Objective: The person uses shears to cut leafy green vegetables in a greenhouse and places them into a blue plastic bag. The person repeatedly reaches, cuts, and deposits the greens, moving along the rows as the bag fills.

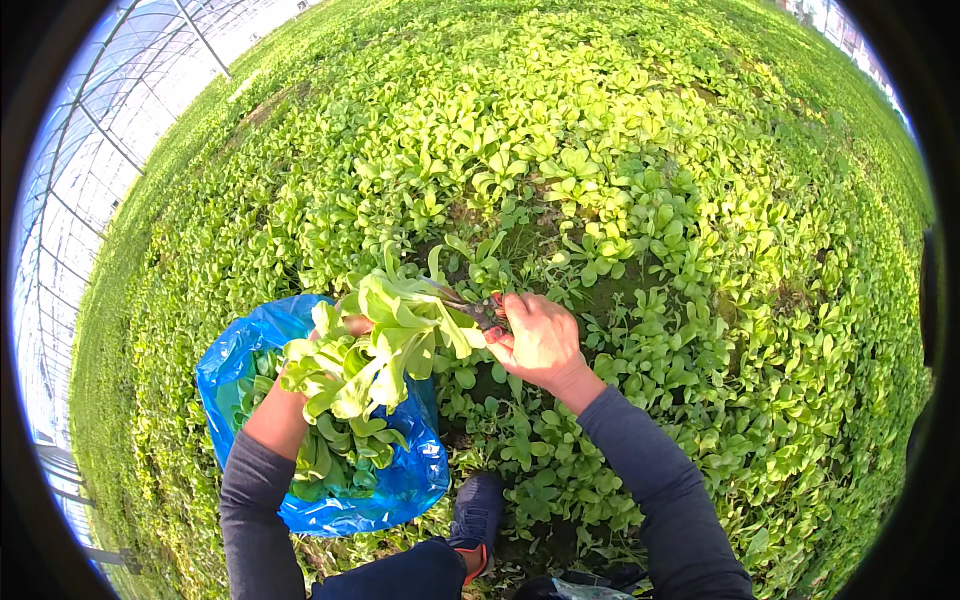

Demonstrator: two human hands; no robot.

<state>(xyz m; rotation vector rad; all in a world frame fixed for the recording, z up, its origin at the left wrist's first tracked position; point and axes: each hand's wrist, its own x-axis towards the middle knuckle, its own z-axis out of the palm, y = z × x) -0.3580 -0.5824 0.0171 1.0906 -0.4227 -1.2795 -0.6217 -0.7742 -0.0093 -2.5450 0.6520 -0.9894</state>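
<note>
My left hand (358,325) is mostly hidden behind a bunch of pale green leafy vegetables (394,334) that it holds above an opened blue plastic bag (416,469). More cut leafy greens (330,450) lie inside the bag. In my right hand (541,341) is a pair of scissors or snips (474,307) with dark metal and red at the handles. Its blades point left, at the base of the bunch; whether they touch a stem is hard to tell.
Low leafy plants (570,165) grow densely all around, with bare soil patches (626,289) between some. My shoe (478,514) stands just right of the bag. A greenhouse frame with clear sheeting (82,180) rises at the left.
</note>
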